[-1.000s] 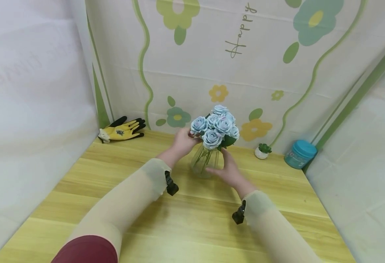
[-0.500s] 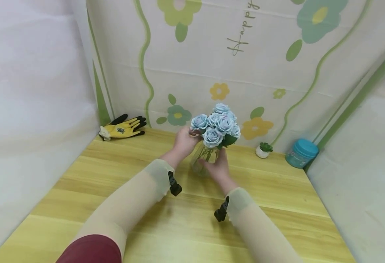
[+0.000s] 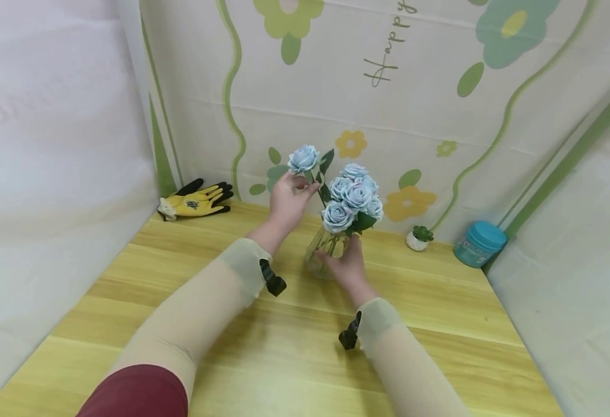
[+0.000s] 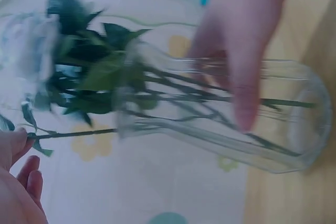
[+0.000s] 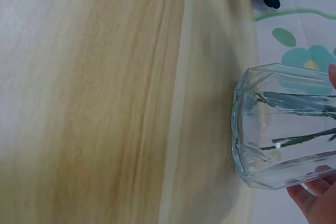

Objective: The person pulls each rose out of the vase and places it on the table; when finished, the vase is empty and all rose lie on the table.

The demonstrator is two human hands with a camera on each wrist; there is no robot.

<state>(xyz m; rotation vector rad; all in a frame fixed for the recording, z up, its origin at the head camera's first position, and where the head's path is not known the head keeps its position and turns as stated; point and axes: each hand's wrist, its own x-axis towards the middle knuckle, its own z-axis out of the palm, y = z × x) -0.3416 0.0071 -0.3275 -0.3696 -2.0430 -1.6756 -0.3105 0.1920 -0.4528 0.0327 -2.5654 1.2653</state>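
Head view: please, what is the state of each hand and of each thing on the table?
Vase: roughly upright
Rose bunch: in the vase
Single rose: apart from the bunch, stem entering the vase
Left hand: pinching that stem
Right hand: gripping the vase
Gloves: unworn, lying down
Small plant: upright
Jar: lid on

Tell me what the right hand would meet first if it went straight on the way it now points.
The clear, faceted glass vase, which the right hand grips between thumb and fingers. Past that, probably the white flower-printed fabric backdrop, though depth is hard to judge.
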